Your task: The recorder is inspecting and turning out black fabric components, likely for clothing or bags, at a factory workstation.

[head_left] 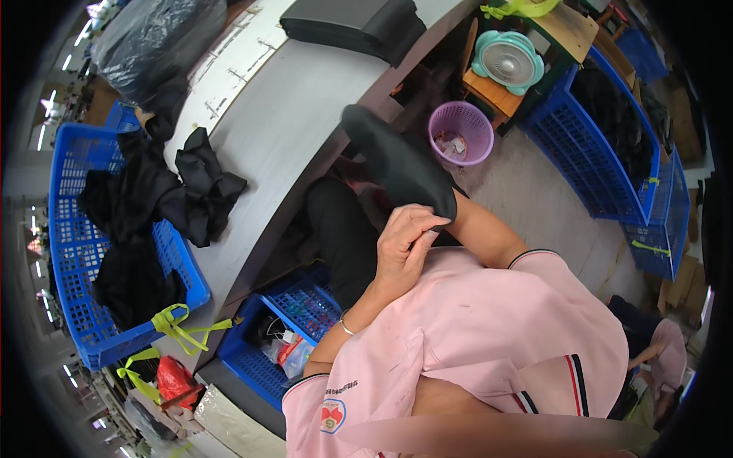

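Observation:
A black cloth tube [401, 164] is drawn over my right hand and reaches up my right forearm [489, 233]. The cloth hides that hand's fingers. At the tube's near opening, my left hand [401, 248] pinches the black edge between thumb and fingers, close to the right forearm. The far end of the tube is rounded and points up and left, beside the edge of the grey worktable [267, 114]. Both hands are in front of my pink shirt, above my lap.
On the table's left, a blue basket [72, 305] holds crumpled black cloth [130, 206]. A dark folded stack [347, 30] lies at the far edge. Beyond my hands stand a purple bin [477, 141] and a turquoise fan [508, 61]. Blue crates [588, 145] stand at right.

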The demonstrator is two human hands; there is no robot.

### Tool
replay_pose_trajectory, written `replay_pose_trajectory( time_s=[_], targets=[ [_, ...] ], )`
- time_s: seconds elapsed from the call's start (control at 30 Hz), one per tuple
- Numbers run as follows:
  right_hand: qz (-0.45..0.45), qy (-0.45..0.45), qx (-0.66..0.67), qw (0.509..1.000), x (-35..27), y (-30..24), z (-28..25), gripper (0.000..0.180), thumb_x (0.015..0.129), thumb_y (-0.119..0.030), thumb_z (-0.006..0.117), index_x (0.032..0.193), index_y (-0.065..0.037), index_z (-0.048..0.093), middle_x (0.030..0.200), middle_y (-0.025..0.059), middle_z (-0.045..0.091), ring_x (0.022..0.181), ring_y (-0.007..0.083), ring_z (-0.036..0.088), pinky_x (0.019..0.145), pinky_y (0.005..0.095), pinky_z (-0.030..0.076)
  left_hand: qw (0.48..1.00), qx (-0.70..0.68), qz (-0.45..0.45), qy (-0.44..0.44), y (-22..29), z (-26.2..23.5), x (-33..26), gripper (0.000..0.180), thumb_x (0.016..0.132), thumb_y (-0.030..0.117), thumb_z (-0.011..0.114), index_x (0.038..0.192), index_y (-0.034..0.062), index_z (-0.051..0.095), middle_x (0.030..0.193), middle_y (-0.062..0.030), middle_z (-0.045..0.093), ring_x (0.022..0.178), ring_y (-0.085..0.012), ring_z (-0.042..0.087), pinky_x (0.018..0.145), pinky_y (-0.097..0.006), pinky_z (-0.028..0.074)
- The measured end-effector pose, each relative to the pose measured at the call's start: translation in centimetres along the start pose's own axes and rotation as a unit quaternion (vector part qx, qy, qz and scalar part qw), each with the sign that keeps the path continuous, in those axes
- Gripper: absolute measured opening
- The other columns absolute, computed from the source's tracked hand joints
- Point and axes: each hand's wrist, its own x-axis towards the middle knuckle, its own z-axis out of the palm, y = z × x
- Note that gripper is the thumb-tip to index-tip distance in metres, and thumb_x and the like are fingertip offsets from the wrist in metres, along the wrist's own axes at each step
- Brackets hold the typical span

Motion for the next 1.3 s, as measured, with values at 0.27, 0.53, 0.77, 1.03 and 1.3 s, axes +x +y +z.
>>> replay_pose_trajectory(
  time_s=[0.27, 0.53, 0.77, 1.03, 1.3],
  targets=[
    [-0.098, -0.010, -0.354, 0.930, 4.6, 1.8, 1.5, 0.006, 0.092, -0.007, 0.059, 0.090, -0.004, 0.063, 0.089, 0.0080, 0.067, 0.085, 0.0173, 0.066, 0.078, 0.0315, 0.054, 0.975, -0.079, -0.165, 0.129, -1.6, -1.5, 1.7, 0.013, 0.098, 0.004, 0.055, 0.104, 0.0021, 0.067, 0.091, -0.0038, 0.059, 0.084, -0.0098, 0.054, 0.078, -0.024, 0.045],
    [-0.188, -0.067, -0.223, 0.954, -0.8, 7.2, 5.0, 0.015, 0.104, -0.016, 0.052, 0.112, -0.006, 0.059, 0.109, 0.0029, 0.059, 0.101, 0.0096, 0.056, 0.084, 0.0272, 0.050, 0.934, 0.021, -0.139, 0.328, -11.0, -8.5, 6.9, 0.021, 0.100, 0.014, 0.061, 0.096, -0.0037, 0.070, 0.088, -0.0076, 0.071, 0.082, -0.0156, 0.063, 0.077, -0.031, 0.050],
    [-0.168, -0.207, -0.433, 0.861, -8.1, 4.7, 3.1, 0.018, 0.102, -0.012, 0.057, 0.112, 0.002, 0.053, 0.106, 0.0022, 0.056, 0.094, 0.0096, 0.051, 0.080, 0.0246, 0.044, 0.892, -0.052, -0.126, 0.431, -17.4, -17.6, 8.9, 0.021, 0.097, 0.016, 0.067, 0.097, -0.0025, 0.075, 0.078, 0.0052, 0.067, 0.071, -0.0033, 0.055, 0.066, -0.022, 0.046],
    [0.037, 0.032, -0.444, 0.895, -9.5, 2.0, -2.2, 0.034, 0.102, -0.023, 0.061, 0.126, -0.001, 0.052, 0.111, 0.0101, 0.061, 0.101, 0.0169, 0.065, 0.085, 0.0302, 0.052, 0.884, -0.068, -0.128, 0.444, -9.4, -17.1, 6.0, 0.020, 0.097, 0.014, 0.069, 0.099, -0.0047, 0.076, 0.081, 0.0050, 0.064, 0.073, -0.0029, 0.052, 0.066, -0.019, 0.041],
    [-0.192, -0.023, -0.494, 0.847, -3.1, 1.7, 1.8, 0.018, 0.094, -0.002, 0.061, 0.112, 0.000, 0.065, 0.105, 0.0085, 0.068, 0.094, 0.0147, 0.065, 0.084, 0.0275, 0.051, 0.968, 0.024, -0.115, 0.221, -2.9, -8.0, 4.1, 0.009, 0.091, 0.005, 0.073, 0.096, -0.0004, 0.077, 0.078, -0.0007, 0.066, 0.073, -0.0062, 0.057, 0.066, -0.021, 0.045]
  ],
)
